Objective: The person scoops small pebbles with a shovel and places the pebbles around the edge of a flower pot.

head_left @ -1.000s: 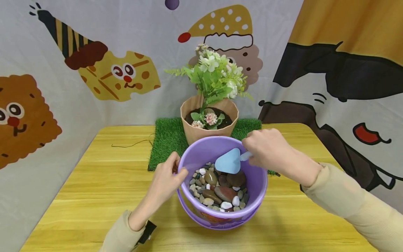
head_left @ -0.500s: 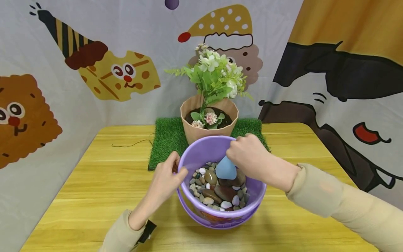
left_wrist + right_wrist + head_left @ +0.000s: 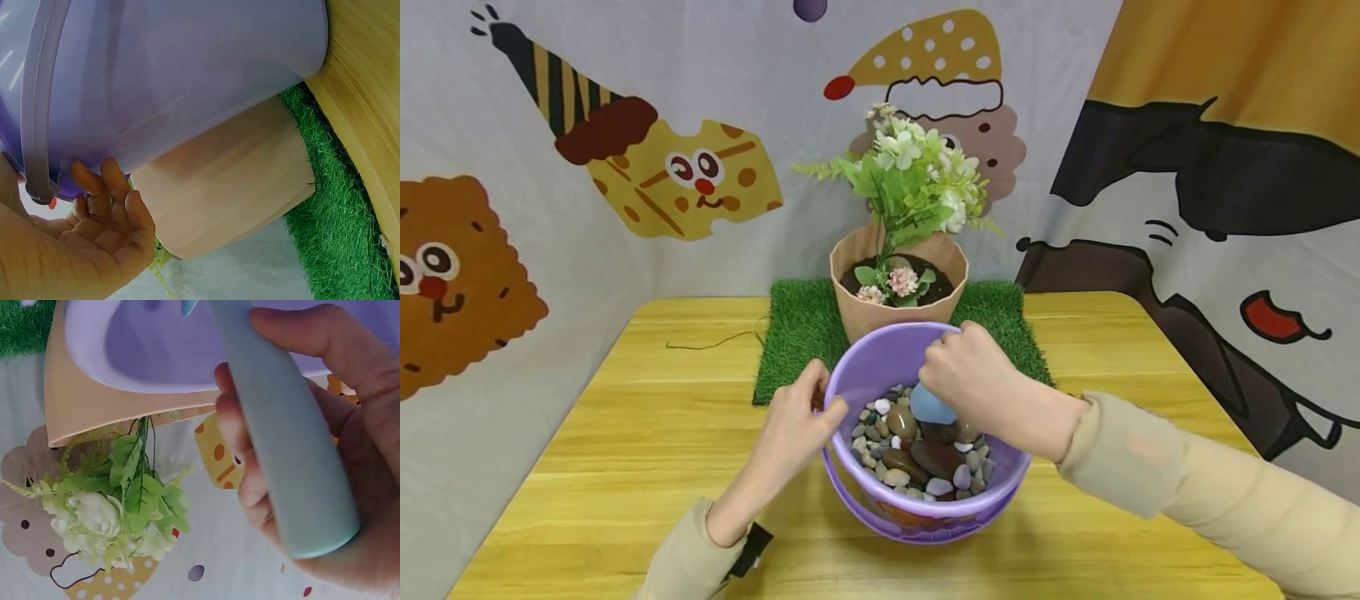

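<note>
Scoop (image 3: 931, 406) in pale blue points its blade down and leftward inside the purple bucket (image 3: 880, 358), above the stones (image 3: 937, 460); its long axis slants up and right in the head view to the handle (image 3: 294, 437), gripped by the right hand (image 3: 985, 383). The left hand (image 3: 796, 421) pinches the bucket's left edge.

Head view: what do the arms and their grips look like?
The left sleeve and right sleeve are pale beige fabric; the right one has a faint pinkish patch, and a small black piece shows beside the left one. The left grip and right grip are ungloved human hands without cables.
</note>
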`<state>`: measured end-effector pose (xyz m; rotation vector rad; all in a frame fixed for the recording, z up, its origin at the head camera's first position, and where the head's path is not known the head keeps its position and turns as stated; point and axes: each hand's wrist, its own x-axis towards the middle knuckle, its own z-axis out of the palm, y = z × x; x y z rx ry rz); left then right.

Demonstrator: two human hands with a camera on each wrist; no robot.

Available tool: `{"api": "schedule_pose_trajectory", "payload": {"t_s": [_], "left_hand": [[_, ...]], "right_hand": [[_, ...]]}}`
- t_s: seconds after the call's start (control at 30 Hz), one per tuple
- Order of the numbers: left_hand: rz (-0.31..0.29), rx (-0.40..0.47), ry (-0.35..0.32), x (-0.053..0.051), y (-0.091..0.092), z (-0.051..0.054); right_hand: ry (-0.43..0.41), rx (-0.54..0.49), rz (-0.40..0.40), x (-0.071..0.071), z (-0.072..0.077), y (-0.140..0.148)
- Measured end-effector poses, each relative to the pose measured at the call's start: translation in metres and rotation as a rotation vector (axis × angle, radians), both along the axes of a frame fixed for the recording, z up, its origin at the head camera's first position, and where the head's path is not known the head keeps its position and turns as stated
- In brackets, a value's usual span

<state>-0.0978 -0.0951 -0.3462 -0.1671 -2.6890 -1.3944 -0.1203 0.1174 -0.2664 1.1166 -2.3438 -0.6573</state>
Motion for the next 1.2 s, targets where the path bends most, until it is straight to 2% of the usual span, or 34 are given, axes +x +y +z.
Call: {"api": "schedule_pose_trajectory", "payload": {"t_s": [0.13,0.2,0.4,0.57,0.7,0.83,0.97,1.07,1.2], "left_hand": [[0.003,-0.007,0.005,0.0,0.0,0.0],[0.004,-0.007,0.005,0.0,0.0,0.0],[0.007,-0.001,-0.005,0.0,0.0,0.0],[0.004,0.003,-0.002,0.0,0.0,-0.001],[0.0,0.006,-0.004,0.0,0.0,-0.001],[-0.006,0.009,0.002,0.0,0.001,-0.001],[-0.009,0.01,0.012,0.0,0.001,-0.002],[-0.008,0.01,0.013,0.0,0.0,-0.002],[-0.005,0.008,0.016,0.0,0.0,-0.003]], "right_hand": [[-0.001,0.02,-0.041,-0.003,-0.002,0.001],[-0.004,0.023,-0.035,-0.005,-0.002,0.003],[-0.003,0.039,0.081,-0.012,-0.002,0.007],[-0.022,0.07,0.136,-0.018,-0.002,0.013],[-0.115,0.071,0.14,-0.025,-0.006,0.019],[-0.255,0.056,0.08,-0.035,-0.011,0.028],[-0.365,-0.053,0.06,-0.044,-0.017,0.04],[-0.404,-0.141,0.089,-0.047,-0.022,0.046],[-0.402,-0.181,0.117,-0.049,-0.025,0.049]]}}
